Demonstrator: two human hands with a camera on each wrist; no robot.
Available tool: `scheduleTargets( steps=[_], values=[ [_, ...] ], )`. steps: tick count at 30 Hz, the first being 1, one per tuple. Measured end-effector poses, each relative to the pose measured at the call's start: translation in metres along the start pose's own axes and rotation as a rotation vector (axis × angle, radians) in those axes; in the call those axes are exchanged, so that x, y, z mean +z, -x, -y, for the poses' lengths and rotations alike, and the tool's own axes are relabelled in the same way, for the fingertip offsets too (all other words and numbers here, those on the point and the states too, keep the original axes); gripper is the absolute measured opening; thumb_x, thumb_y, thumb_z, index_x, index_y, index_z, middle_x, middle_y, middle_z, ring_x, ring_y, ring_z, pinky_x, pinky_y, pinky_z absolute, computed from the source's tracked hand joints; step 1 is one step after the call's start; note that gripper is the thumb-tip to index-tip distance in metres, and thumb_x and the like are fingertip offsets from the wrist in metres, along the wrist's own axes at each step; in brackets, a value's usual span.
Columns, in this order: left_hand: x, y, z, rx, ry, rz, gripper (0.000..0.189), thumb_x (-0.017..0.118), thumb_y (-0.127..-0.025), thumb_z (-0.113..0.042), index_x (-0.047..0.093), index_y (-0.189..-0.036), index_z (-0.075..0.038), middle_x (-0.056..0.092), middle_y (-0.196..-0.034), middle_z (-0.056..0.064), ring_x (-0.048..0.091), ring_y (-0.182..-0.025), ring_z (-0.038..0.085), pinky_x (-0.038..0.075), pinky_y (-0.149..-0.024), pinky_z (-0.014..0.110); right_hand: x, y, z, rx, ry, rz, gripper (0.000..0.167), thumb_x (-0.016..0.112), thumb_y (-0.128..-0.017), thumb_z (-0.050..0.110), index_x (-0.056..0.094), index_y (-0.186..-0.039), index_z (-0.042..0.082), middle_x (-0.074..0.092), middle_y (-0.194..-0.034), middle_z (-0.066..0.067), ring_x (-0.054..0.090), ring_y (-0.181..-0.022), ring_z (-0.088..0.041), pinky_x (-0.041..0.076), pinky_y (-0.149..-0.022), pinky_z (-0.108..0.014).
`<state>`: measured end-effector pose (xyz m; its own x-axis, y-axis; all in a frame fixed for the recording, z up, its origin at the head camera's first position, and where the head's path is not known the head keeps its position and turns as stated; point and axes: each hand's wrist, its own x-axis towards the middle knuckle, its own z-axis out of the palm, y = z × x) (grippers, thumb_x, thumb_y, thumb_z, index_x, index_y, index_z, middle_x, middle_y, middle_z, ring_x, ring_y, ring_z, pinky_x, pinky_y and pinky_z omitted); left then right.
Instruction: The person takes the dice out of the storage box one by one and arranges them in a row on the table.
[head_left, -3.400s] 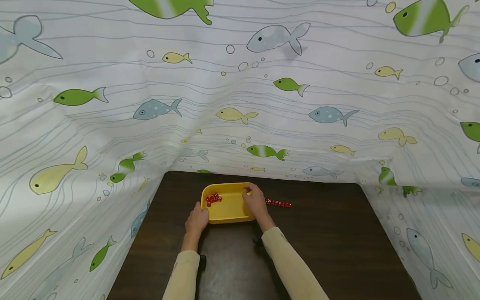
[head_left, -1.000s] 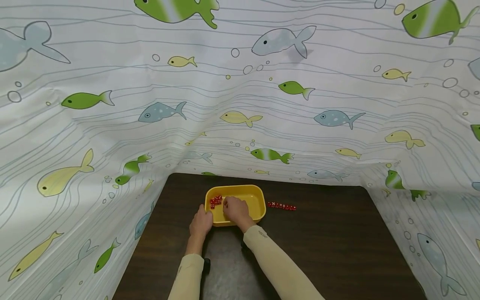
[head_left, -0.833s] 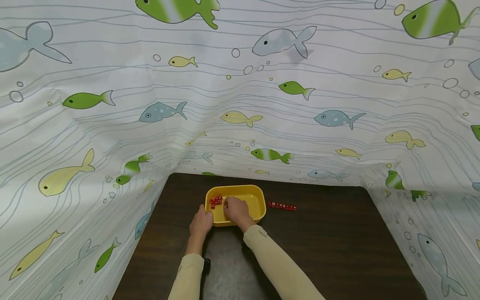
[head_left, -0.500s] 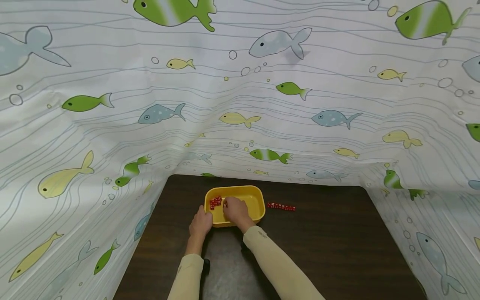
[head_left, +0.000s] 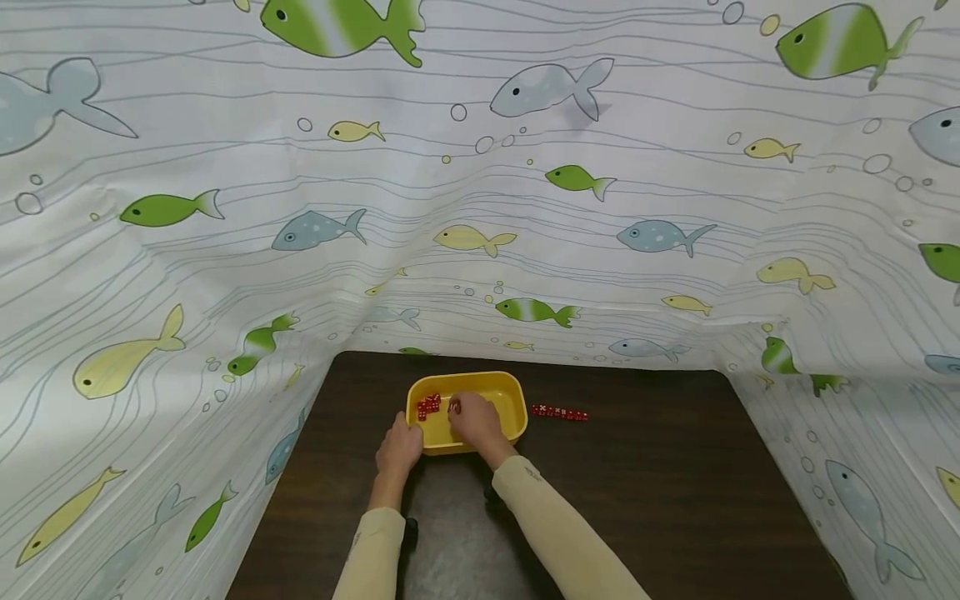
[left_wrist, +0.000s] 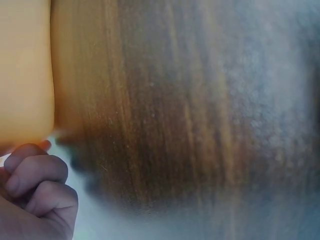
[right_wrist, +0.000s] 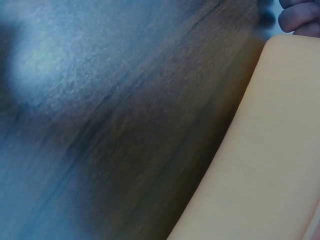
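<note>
A yellow plastic tray (head_left: 435, 439) sits on the dark table, and several red dice (head_left: 428, 407) lie grouped inside its left end. My left hand (head_left: 399, 442) grips the tray's front left corner; in the left wrist view its fingers (left_wrist: 42, 175) are curled beside the tray wall (left_wrist: 25, 75). My right hand (head_left: 474, 418) reaches over the front rim into the tray, pinching a red die (head_left: 453, 407) at the fingertips. The right wrist view is mostly filled by the tray's side (right_wrist: 265, 140) and the tabletop, with the right hand's fingers out of sight there.
A straight row of several red dice (head_left: 560, 412) lies on the table (head_left: 645, 483) just right of the tray. White fish-print sheeting (head_left: 420, 183) rises behind the table and along both sides.
My right hand has moved left from the tray's right end to beside the dice group, and now holds a die. In the last half second it shifts slightly right. My left hand stays at the corner.
</note>
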<state>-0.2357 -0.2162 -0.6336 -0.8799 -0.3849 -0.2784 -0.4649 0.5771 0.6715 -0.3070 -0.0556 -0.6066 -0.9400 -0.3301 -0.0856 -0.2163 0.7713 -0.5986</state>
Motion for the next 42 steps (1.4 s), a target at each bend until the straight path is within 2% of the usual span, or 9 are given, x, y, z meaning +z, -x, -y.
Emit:
scheduleTargets(
  steps=[3, 7, 12, 15, 24, 30, 37, 42],
  values=[
    [0.001, -0.001, 0.002, -0.004, -0.004, 0.001, 0.061, 0.035, -0.102, -0.026, 0.041, -0.156, 0.003, 0.061, -0.139, 0.030, 0.064, -0.110, 0.042, 0.047, -0.098, 0.065, -0.003, 0.002, -0.002, 0.004, -0.026, -0.016, 0.019, 0.071, -0.102, 0.025, 0.076, -0.116, 0.015, 0.073, -0.103, 0.001, 0.060, -0.082, -0.016, 0.055, -0.086, -0.037],
    [0.001, -0.001, 0.004, 0.006, -0.006, -0.002, 0.056, 0.036, -0.102, -0.026, 0.045, -0.150, 0.002, 0.064, -0.124, 0.025, 0.059, -0.095, 0.035, 0.047, -0.088, 0.058, -0.008, 0.005, -0.004, -0.007, -0.051, -0.034, 0.019, 0.073, -0.101, 0.024, 0.077, -0.116, 0.014, 0.074, -0.106, 0.000, 0.060, -0.082, -0.016, 0.057, -0.085, -0.037],
    [0.000, 0.001, 0.005, 0.004, -0.002, 0.008, 0.054, 0.036, -0.103, -0.026, 0.046, -0.147, 0.002, 0.063, -0.120, 0.024, 0.057, -0.093, 0.035, 0.046, -0.086, 0.056, -0.012, 0.008, -0.009, -0.009, -0.079, -0.045, 0.019, 0.074, -0.101, 0.024, 0.077, -0.117, 0.014, 0.075, -0.108, 0.000, 0.060, -0.084, -0.015, 0.057, -0.088, -0.037],
    [0.001, 0.001, 0.006, 0.008, -0.006, 0.011, 0.055, 0.035, -0.103, -0.027, 0.045, -0.148, 0.002, 0.063, -0.122, 0.024, 0.058, -0.094, 0.035, 0.046, -0.087, 0.057, -0.013, 0.011, -0.014, -0.007, -0.088, -0.062, 0.020, 0.073, -0.101, 0.026, 0.078, -0.118, 0.015, 0.075, -0.109, 0.000, 0.061, -0.086, -0.015, 0.058, -0.090, -0.038],
    [-0.001, 0.001, 0.004, 0.019, 0.014, 0.023, 0.063, 0.034, -0.104, -0.027, 0.036, -0.159, 0.003, 0.059, -0.143, 0.029, 0.061, -0.107, 0.038, 0.047, -0.095, 0.062, -0.018, 0.020, -0.028, -0.055, -0.101, -0.172, 0.022, 0.072, -0.101, 0.027, 0.078, -0.119, 0.016, 0.074, -0.106, 0.002, 0.062, -0.087, -0.013, 0.057, -0.087, -0.036],
    [-0.002, 0.001, 0.002, 0.013, 0.016, 0.030, 0.063, 0.033, -0.104, -0.028, 0.035, -0.159, 0.003, 0.058, -0.144, 0.030, 0.061, -0.110, 0.040, 0.046, -0.097, 0.063, -0.024, 0.024, -0.037, -0.059, -0.125, -0.232, 0.023, 0.072, -0.100, 0.024, 0.078, -0.121, 0.014, 0.075, -0.106, 0.001, 0.061, -0.085, -0.013, 0.057, -0.083, -0.036],
    [-0.004, 0.001, 0.003, 0.015, 0.021, 0.040, 0.065, 0.033, -0.104, -0.028, 0.032, -0.161, 0.003, 0.057, -0.144, 0.030, 0.059, -0.108, 0.040, 0.046, -0.096, 0.062, -0.032, 0.026, -0.044, -0.021, -0.152, -0.261, 0.024, 0.071, -0.101, 0.025, 0.077, -0.122, 0.015, 0.075, -0.108, 0.000, 0.063, -0.090, -0.015, 0.059, -0.091, -0.040],
    [-0.002, -0.001, 0.001, 0.021, 0.025, 0.049, 0.066, 0.032, -0.104, -0.028, 0.031, -0.162, 0.004, 0.056, -0.146, 0.031, 0.058, -0.108, 0.040, 0.045, -0.096, 0.062, -0.038, 0.027, -0.049, -0.006, -0.168, -0.271, 0.024, 0.070, -0.102, 0.025, 0.077, -0.123, 0.015, 0.075, -0.109, -0.001, 0.064, -0.092, -0.018, 0.059, -0.092, -0.042]
  ],
)
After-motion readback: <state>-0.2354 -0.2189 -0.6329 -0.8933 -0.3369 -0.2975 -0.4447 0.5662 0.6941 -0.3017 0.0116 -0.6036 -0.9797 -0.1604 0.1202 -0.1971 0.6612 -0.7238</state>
